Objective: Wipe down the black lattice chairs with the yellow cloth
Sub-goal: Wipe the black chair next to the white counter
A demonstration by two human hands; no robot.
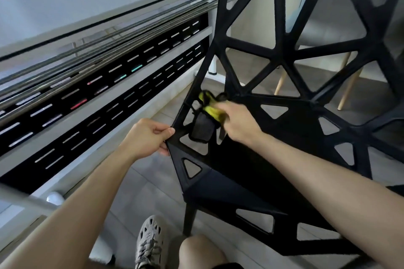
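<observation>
Where the view begins at the left, a white desk (65, 6) runs away slantwise, with metal rails (87, 59) under its top and a black slotted panel (105, 94) below them, all well to the left of the left fingers. The left hand (148, 135) grips the chair (295, 124) at its left rim. The thumb (164, 130) lies on top of the edge and the fingers (164, 150) curl under it, so the rim is pinched between them. Below that hand, near the bottom edge, a grey shoe (149, 240) stands on the tiled floor (140, 192), with a bare knee (201, 251) just to its right. Just right of the left fingertips, across one triangular opening of the lattice, is the cloth (213, 112): a yellow bunch against a black bar of the chair, with a dark grey flap hanging from it over the opening beneath. The right hand (238, 125) holds it, fingers curled closed round the yellow bunch; they are blurred, so how each one lies cannot be told. The cloth sits at the right fingertips, to their left, between the two hands. Right of that hand the chair's seat and lattice back spread out. Through the lattice, well to the right of the fingers, pale wooden legs (349, 91) stand on the floor.
</observation>
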